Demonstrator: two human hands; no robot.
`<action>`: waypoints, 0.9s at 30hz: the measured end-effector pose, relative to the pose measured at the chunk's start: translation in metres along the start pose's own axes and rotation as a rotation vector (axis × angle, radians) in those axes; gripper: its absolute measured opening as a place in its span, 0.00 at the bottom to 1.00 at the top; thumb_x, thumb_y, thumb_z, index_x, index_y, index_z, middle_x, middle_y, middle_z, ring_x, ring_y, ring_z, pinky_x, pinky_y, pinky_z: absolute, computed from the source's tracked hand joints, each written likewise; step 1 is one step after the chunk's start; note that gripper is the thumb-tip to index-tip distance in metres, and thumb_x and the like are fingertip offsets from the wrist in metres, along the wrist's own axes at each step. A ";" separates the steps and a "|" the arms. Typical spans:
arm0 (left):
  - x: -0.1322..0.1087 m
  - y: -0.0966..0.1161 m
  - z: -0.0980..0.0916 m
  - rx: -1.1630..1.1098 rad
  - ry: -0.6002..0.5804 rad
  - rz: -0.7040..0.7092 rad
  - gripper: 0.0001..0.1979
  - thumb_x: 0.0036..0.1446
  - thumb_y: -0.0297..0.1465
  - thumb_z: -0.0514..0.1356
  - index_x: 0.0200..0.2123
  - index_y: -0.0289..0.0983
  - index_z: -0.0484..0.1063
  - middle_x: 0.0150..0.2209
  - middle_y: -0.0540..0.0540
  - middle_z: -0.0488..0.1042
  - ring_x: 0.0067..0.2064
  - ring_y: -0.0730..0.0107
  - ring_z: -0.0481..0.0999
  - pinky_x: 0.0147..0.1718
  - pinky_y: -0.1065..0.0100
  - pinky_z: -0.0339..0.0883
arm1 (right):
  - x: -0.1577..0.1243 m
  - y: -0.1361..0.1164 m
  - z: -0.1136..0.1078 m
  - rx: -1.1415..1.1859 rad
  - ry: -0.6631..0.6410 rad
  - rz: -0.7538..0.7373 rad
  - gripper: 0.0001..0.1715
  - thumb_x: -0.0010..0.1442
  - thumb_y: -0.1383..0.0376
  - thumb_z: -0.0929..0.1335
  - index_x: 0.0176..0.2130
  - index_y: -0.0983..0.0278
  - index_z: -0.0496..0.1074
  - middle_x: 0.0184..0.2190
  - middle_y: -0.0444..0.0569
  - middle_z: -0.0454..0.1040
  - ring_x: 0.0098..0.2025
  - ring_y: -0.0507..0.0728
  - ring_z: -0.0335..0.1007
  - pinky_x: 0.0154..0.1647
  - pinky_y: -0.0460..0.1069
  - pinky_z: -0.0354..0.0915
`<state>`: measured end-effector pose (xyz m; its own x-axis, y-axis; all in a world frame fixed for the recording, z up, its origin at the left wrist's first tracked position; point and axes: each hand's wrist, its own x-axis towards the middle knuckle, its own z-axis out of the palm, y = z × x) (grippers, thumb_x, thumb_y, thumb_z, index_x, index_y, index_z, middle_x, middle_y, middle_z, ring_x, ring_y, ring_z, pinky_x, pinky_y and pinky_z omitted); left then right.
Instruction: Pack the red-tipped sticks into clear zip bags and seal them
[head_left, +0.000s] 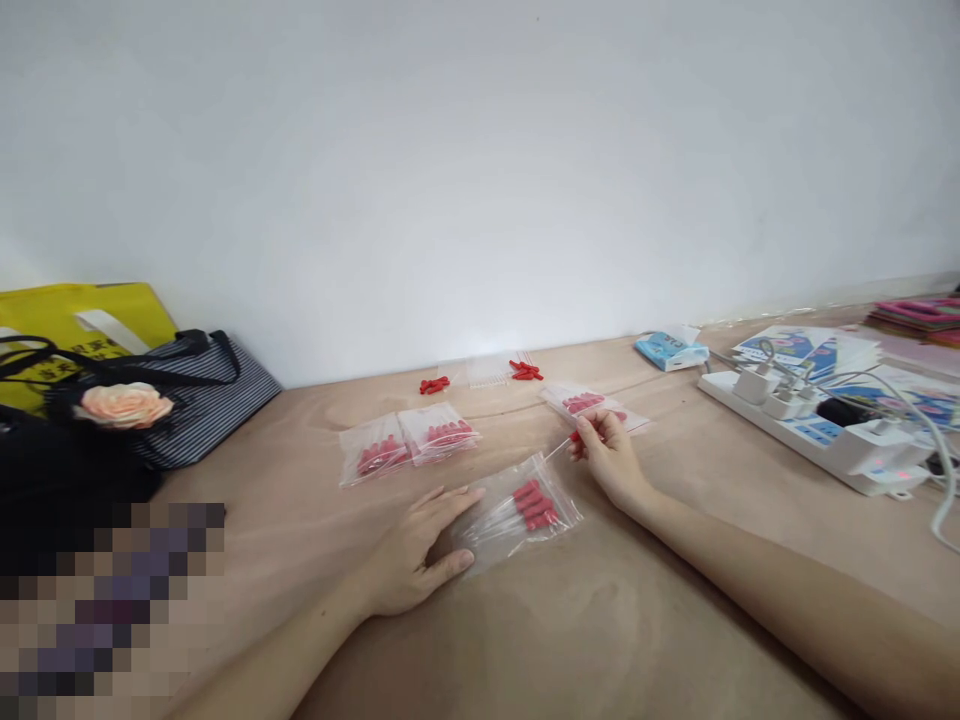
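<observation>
Head view: the left hand's (420, 550) fingers are spread, ungripping, against a clear bag (499, 522) of red handles (536, 508). The right hand (611, 460) pinches a red stick (575, 437) just beyond it. Past the right fingers lies another bag (585, 401); past the left, two more bags (442, 434).

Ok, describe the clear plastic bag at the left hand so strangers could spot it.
On the brown tabletop, find the bare left hand. It touches a clear plastic bag of red-ended pale rods, the clear bag nearest the viewer.
</observation>
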<state>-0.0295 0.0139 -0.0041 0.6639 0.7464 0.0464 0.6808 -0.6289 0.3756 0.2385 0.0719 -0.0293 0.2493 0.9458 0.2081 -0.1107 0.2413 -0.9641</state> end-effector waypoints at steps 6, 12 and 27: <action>-0.001 -0.007 0.005 -0.009 0.033 0.004 0.28 0.58 0.39 0.51 0.60 0.46 0.46 0.61 0.48 0.54 0.60 0.56 0.52 0.58 0.51 0.46 | -0.012 -0.003 0.014 0.085 -0.092 0.300 0.18 0.45 0.58 0.69 0.30 0.61 0.57 0.19 0.38 0.66 0.19 0.49 0.67 0.19 0.44 0.64; -0.001 -0.001 0.002 -0.022 0.031 0.003 0.28 0.58 0.38 0.51 0.60 0.45 0.46 0.60 0.47 0.55 0.60 0.57 0.54 0.58 0.52 0.46 | -0.015 -0.013 0.011 -0.134 -0.357 0.327 0.16 0.44 0.58 0.70 0.27 0.63 0.61 0.16 0.37 0.66 0.11 0.45 0.59 0.07 0.39 0.45; 0.000 0.001 0.001 -0.035 0.032 0.013 0.28 0.58 0.39 0.51 0.60 0.44 0.47 0.61 0.47 0.54 0.59 0.58 0.55 0.58 0.53 0.47 | -0.005 -0.003 0.017 -0.149 -0.422 0.418 0.11 0.40 0.63 0.72 0.27 0.65 0.73 0.14 0.39 0.70 0.11 0.44 0.52 0.09 0.41 0.48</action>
<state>-0.0286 0.0132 -0.0045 0.6618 0.7453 0.0806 0.6608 -0.6308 0.4068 0.2209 0.0702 -0.0244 -0.1925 0.9656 -0.1750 0.0267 -0.1731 -0.9845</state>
